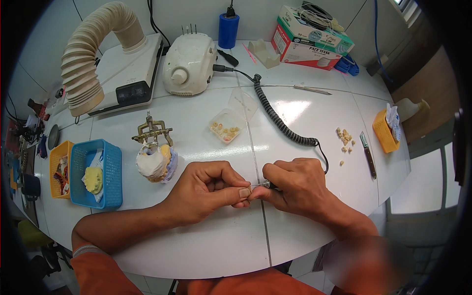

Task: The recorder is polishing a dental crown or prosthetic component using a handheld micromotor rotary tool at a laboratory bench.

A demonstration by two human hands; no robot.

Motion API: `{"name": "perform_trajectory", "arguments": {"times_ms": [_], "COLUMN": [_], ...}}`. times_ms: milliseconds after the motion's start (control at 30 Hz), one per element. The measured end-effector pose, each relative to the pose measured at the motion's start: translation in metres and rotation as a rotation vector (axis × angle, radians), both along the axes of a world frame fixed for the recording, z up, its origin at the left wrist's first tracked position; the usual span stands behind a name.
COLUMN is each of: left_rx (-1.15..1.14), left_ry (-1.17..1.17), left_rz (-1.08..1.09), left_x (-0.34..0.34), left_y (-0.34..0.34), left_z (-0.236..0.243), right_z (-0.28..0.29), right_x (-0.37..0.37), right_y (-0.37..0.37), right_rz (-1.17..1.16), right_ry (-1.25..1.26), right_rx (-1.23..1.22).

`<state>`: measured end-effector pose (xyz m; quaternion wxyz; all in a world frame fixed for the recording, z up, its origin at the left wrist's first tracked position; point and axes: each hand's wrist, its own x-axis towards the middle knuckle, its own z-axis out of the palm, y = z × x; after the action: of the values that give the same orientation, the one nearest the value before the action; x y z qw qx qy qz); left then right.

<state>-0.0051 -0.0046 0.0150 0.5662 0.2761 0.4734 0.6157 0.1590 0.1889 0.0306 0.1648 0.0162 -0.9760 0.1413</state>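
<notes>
Positions are given relative to the white control unit (189, 64) at the back of the white table (295, 231).

Far left of and nearer than the unit, a blue basket (96, 173) holds a yellow cast, kept within reach but off the work area. Right of the basket, a plaster model on a brass articulator (153, 150) stands upright, probably parked for reference.

Directly in front of the unit, at the near edge, the left hand (206, 191) is curled narrow, thumb and forefinger pinching something too small to identify; the grip likely steadies it against the tool tip. Touching it, the right hand (295, 184) is closed around a slim handpiece (263, 185), held pen-fashion for control. Its coiled black cable (280, 120) runs back to the unit.

Between unit and hands sits a clear tray of small tooth pieces (225, 129).
</notes>
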Motion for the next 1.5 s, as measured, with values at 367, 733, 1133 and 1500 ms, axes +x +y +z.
{"name": "perform_trajectory", "arguments": {"times_ms": [367, 733, 1133, 1500], "left_rx": [0.010, 0.024, 0.111, 0.088], "left_ry": [-0.011, -0.005, 0.032, 0.056], "left_rz": [-0.019, -0.021, -0.009, -0.010], "left_x": [-0.0015, -0.0011, -0.0006, -0.0002], "left_y": [-0.0010, -0.0009, -0.0011, -0.0011], "left_z": [0.0003, -0.0008, -0.0062, -0.0056], "right_z": [-0.0005, -0.0013, 0.0000, 0.0006], "right_x": [-0.0002, 0.0004, -0.0002, 0.0001], "right_y": [-0.0007, 0.0008, 0.0001, 0.0004], "right_rz": [0.001, -0.006, -0.024, -0.012], "right_ry": [0.007, 0.005, 0.016, 0.005], "right_rx": [-0.007, 0.014, 0.020, 0.014]}}
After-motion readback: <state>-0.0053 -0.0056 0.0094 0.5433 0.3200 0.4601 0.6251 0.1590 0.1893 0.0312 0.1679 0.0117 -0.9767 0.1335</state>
